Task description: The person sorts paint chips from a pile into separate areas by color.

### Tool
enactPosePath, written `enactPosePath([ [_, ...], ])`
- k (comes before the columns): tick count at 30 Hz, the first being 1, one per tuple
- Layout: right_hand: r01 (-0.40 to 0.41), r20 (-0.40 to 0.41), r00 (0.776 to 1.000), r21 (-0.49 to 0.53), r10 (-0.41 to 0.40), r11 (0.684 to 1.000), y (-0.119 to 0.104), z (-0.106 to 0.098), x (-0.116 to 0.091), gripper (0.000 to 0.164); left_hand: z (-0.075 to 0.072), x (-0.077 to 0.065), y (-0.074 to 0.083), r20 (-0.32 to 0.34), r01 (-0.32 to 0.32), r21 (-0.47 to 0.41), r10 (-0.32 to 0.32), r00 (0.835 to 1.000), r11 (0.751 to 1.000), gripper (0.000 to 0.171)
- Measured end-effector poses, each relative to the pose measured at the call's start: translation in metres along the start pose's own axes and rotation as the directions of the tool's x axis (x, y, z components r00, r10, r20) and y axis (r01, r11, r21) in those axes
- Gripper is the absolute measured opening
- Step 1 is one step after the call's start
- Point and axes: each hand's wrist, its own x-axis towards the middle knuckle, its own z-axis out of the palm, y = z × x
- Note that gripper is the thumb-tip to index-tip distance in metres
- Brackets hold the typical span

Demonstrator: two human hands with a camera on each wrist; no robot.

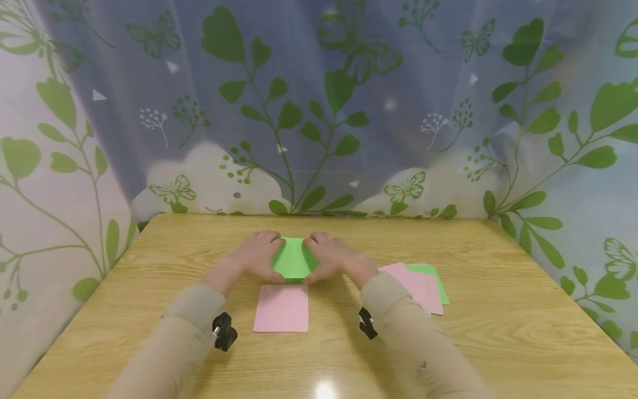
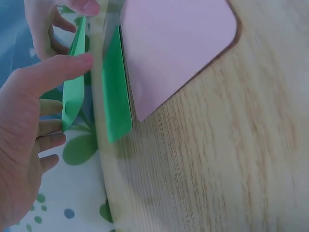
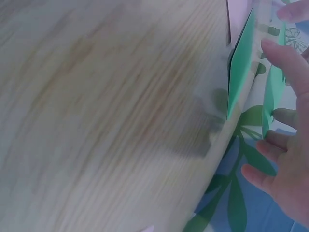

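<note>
A green square card (image 1: 295, 258) is held up between both hands over the table. My left hand (image 1: 258, 258) grips its left edge, thumb at the near side and fingers at the far side. On the opposite edge my right hand (image 1: 331, 259) holds it the same way. In the left wrist view the held card (image 2: 75, 92) looks slightly bowed. Beneath it, another green card (image 2: 117, 92) lies on the table beside a pink square card (image 2: 178, 43). The pink card lies nearer to me in the head view.
Right of centre, pink cards (image 1: 435, 293) overlap a green card (image 1: 442, 287) on the wooden table (image 1: 488, 343), partly hidden by the right forearm. A leaf-patterned curtain (image 1: 299, 111) stands behind the table's far edge. Black wrist cameras (image 1: 224, 331) sit on both sleeves.
</note>
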Motion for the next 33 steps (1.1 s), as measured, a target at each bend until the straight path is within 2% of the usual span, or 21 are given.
enactPosePath([
  [9,-0.043,0.013,0.999,-0.005,0.043,0.999,-0.007,0.006,0.015,0.092,0.004,0.003,-0.008,0.037,0.025,0.001,-0.025,0.999,1.000,0.085],
  [19,-0.074,0.068,0.995,0.076,0.069,0.994,-0.013,0.009,0.022,0.090,0.007,0.011,-0.013,0.172,0.081,0.012,-0.082,0.982,0.997,0.088],
  [24,-0.086,0.105,0.991,0.072,0.078,0.994,-0.013,0.010,0.022,0.087,0.012,0.014,-0.014,0.204,0.081,0.030,-0.086,0.975,0.996,0.088],
  [27,-0.088,0.122,0.989,0.066,0.079,0.994,-0.012,0.012,0.023,0.085,0.013,0.014,-0.014,0.207,0.075,0.019,-0.077,0.975,0.997,0.086],
  [33,-0.093,0.153,0.985,0.055,0.084,0.994,-0.011,0.017,0.026,0.086,0.015,0.013,-0.013,0.239,0.114,-0.037,-0.102,0.966,0.993,0.079],
])
